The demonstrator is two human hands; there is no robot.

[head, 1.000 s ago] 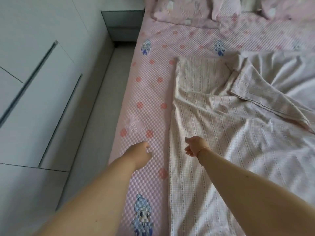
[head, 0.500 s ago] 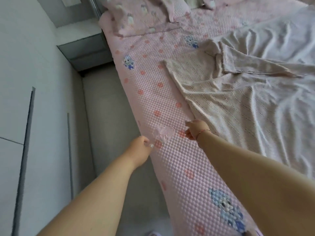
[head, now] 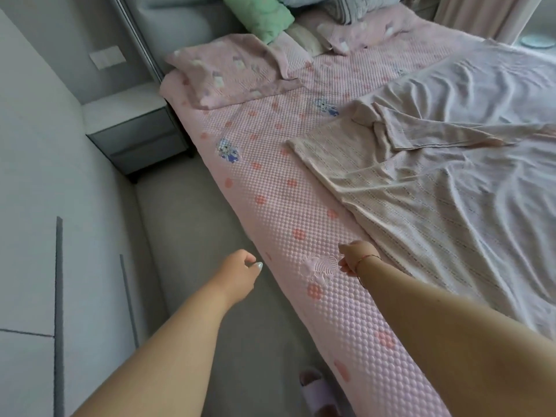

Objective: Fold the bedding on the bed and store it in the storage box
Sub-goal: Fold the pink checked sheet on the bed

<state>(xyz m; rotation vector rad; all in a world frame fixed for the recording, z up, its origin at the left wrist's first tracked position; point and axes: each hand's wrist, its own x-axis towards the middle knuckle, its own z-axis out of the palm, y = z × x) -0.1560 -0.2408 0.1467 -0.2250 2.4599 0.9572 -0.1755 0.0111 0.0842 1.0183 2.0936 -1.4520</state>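
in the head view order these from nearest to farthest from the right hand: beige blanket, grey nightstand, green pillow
From the right hand:
1. beige blanket, just beside it to the right on the bed.
2. grey nightstand, on the floor at the bed's left side near the head.
3. green pillow, at the headboard.

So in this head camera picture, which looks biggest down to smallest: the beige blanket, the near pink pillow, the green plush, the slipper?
1. Beige blanket, by far the largest.
2. Pink pillow.
3. Green plush, though partly cut off at the top edge.
4. Slipper, smallest even though it is nearest the camera.
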